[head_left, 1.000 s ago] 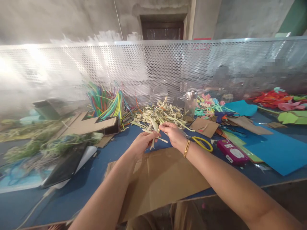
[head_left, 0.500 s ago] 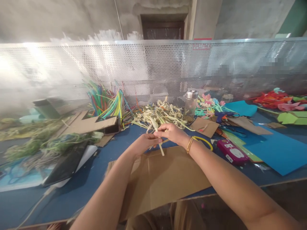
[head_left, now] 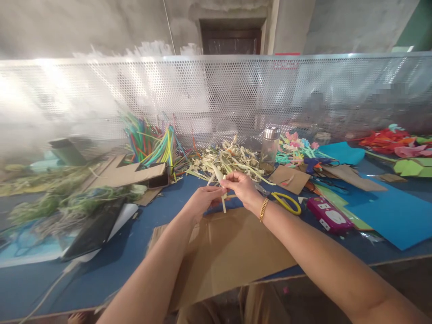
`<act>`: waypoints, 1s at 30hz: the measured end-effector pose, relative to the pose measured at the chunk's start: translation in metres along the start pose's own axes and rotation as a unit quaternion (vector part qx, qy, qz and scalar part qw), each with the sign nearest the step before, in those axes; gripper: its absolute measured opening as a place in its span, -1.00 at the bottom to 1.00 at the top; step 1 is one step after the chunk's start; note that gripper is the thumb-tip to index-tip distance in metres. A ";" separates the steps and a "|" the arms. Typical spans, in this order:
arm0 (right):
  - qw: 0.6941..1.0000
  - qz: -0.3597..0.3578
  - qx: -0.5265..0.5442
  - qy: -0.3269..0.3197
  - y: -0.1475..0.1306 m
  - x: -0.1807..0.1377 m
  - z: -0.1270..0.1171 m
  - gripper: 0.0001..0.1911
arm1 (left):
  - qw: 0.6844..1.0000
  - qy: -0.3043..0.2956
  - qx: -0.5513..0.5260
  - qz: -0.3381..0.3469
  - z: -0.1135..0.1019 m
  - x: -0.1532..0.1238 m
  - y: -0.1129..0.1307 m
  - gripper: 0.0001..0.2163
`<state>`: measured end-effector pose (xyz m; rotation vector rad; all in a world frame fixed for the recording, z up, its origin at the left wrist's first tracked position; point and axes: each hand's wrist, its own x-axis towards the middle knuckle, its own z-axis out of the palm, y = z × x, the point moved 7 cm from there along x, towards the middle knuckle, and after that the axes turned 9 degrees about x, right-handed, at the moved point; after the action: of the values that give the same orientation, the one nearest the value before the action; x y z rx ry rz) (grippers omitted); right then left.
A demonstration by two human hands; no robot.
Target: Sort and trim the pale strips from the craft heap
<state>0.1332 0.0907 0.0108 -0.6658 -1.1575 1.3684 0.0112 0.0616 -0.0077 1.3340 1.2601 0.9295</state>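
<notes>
I watch the left hand (head_left: 200, 202) and right hand (head_left: 243, 189), grips clamped on a pale strip (head_left: 224, 206), cardboard (head_left: 236, 252) at six o'clock.

Pale strips (head_left: 224, 207): thin, flat, creamy yellow-green, dry-leaf look, matte. Small bunch, pinched between the fingertips of left hand (head_left: 203, 198) and right hand (head_left: 241, 187). One strip runs near-vertical: short length protrudes above the fingers, longer tail hangs free below, fairly straight, blunt lower end. A second, tanner strip juts sideways beneath the right fingers. Middle section covered by fingers; whether knotted or merely crossed, cannot tell. Upper ends blend into the background; count unclear.
</notes>
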 end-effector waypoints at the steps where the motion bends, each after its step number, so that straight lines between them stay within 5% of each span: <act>1: 1.000 -0.004 0.001 0.016 0.000 0.001 -0.003 -0.70 | 1.000 -0.012 -0.003 -0.005 0.002 0.000 0.000 -0.75; 5: 0.996 -0.023 -0.004 0.092 -0.004 0.004 -0.019 -0.65 | 0.998 -0.036 0.045 0.008 0.008 -0.002 0.004 -0.84; 9: 0.995 -0.020 -0.015 0.098 -0.008 0.005 -0.023 -0.61 | 0.996 -0.054 0.064 0.028 0.011 -0.003 0.008 -0.88; 15: 0.993 -0.046 0.024 0.109 -0.012 0.008 -0.028 -0.60 | 0.996 -0.022 -0.082 -0.037 0.001 -0.006 0.005 -0.55; 20: 0.985 -0.043 0.053 0.159 -0.005 0.010 -0.038 -0.54 | 0.992 -0.019 -0.128 -0.012 0.001 -0.002 0.004 -0.63; 23: 0.992 -0.022 -0.047 0.113 -0.001 0.009 -0.031 -0.56 | 0.991 0.060 -0.115 0.025 -0.008 0.002 0.002 -0.61; 26: 0.983 -0.030 -0.183 -0.001 0.001 0.005 -0.013 -0.66 | 0.984 0.122 -0.124 0.048 -0.018 0.003 0.003 -0.61; 30: 0.954 -0.079 -0.280 -0.067 -0.004 -0.001 -0.001 -0.87 | 0.978 0.141 -0.146 0.044 -0.022 0.002 0.005 -0.60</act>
<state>0.1360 0.0898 0.0134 -0.8654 -1.6965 0.9573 -0.0094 0.0675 0.0010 1.0586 1.2245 1.3485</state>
